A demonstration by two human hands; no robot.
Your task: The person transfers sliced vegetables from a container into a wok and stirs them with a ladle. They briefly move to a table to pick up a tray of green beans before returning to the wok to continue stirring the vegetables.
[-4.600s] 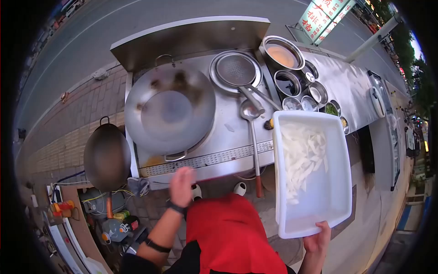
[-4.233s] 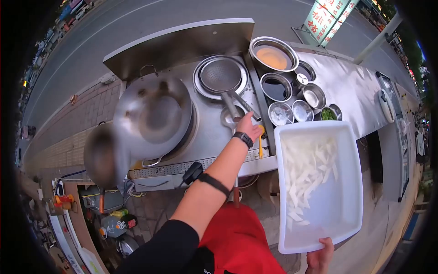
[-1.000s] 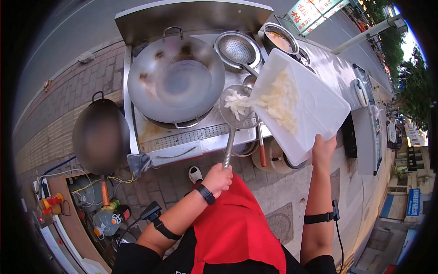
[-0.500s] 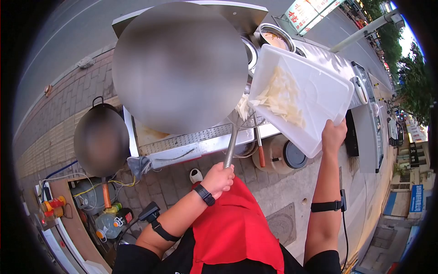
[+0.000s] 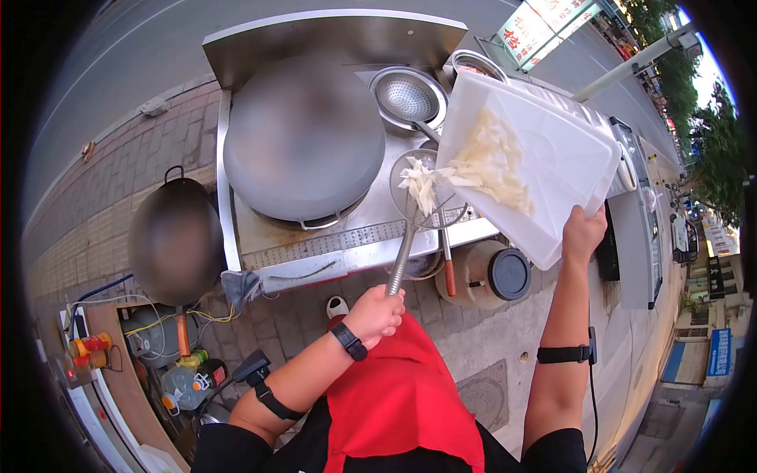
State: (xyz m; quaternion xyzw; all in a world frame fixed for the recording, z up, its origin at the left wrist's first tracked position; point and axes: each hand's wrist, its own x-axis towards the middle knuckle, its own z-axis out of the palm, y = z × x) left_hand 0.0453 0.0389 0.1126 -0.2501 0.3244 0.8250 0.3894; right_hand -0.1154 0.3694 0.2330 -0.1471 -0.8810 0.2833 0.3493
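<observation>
Left grip (image 5: 377,314) closed round strainer (image 5: 405,243), right grip (image 5: 584,232) closed on tub (image 5: 564,169); sign (image 5: 542,30) with "档".

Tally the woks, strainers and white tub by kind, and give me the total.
Woks: 2 (large wok, dark wok)
Strainers: 2 (held strainer in the left hand, resting strainer)
White tub: 1 (in the right hand)
Total: 5

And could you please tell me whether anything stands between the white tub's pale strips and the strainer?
Nothing visible: the tilted white tub overlaps the strainer in this view, and pale strips already lie in the strainer.
</observation>
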